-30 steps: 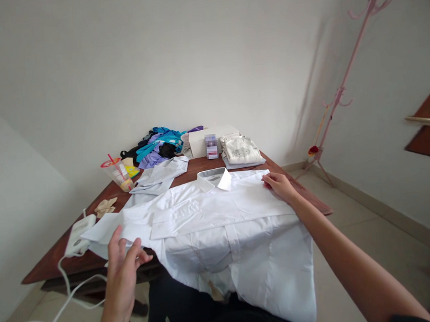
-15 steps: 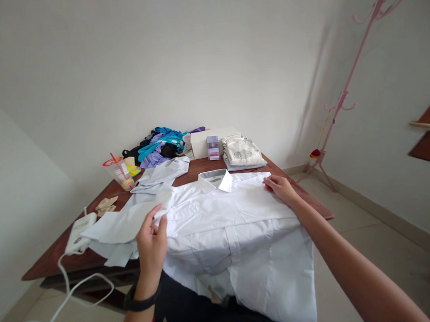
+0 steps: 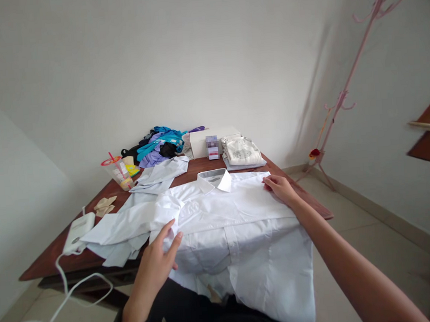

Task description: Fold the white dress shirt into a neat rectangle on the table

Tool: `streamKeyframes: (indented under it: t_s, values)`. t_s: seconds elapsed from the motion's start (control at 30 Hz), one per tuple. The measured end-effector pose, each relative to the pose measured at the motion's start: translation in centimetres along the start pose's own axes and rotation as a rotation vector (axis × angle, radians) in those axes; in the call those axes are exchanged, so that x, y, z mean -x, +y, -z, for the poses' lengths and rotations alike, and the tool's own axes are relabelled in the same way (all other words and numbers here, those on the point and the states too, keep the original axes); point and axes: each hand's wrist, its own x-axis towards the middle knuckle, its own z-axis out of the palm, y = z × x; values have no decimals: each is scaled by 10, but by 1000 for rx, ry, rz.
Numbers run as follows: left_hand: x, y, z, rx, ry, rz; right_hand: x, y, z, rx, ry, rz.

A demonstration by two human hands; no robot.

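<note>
Pressing flat with fingers released, the left hand point(image 3: 161, 253) pins the white cotton collared shirt's point(image 3: 226, 214) folded sleeve while the open right hand point(image 3: 280, 188) anchors its shoulder on the brown wooden worktop point(image 3: 59, 250).

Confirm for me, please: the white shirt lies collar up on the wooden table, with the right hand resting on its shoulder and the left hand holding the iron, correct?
Not quite. In the head view the left hand rests on the white shirt, not the iron, which sits untouched on the wooden table. The right hand is as stated.
</note>
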Motion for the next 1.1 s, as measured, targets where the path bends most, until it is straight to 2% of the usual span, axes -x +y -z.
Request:
streamKeyframes:
  t_s: [0.07,0.17,0.23,0.33,0.4,0.5,0.73,0.87,0.97,1.1]
  values:
    - [5,-5,15,338,-31,139,0,-1,0,-1,3,-2]
    - [7,-14,37,843,-50,230,1,-1,1,13,-2,4]
    - [5,-20,49,1102,27,257,0,0,1,24,-9,2]
    - [-2,-29,61,1318,210,307,0,0,1,27,-10,-1]
    - [-9,-35,65,1378,235,337,0,0,1,31,-1,3]
    - [-17,-42,69,1381,182,367,0,-1,1,26,6,2]
    - [-39,-52,76,1371,144,331,1,-2,1,20,-6,-8]
    - [-51,-54,82,1380,196,305,1,-2,1,-3,-18,-13]
    - [-46,-53,87,1405,165,256,1,-3,2,-7,-12,-7]
    - [-19,-59,94,1289,49,214,1,-2,2,10,-8,-2]
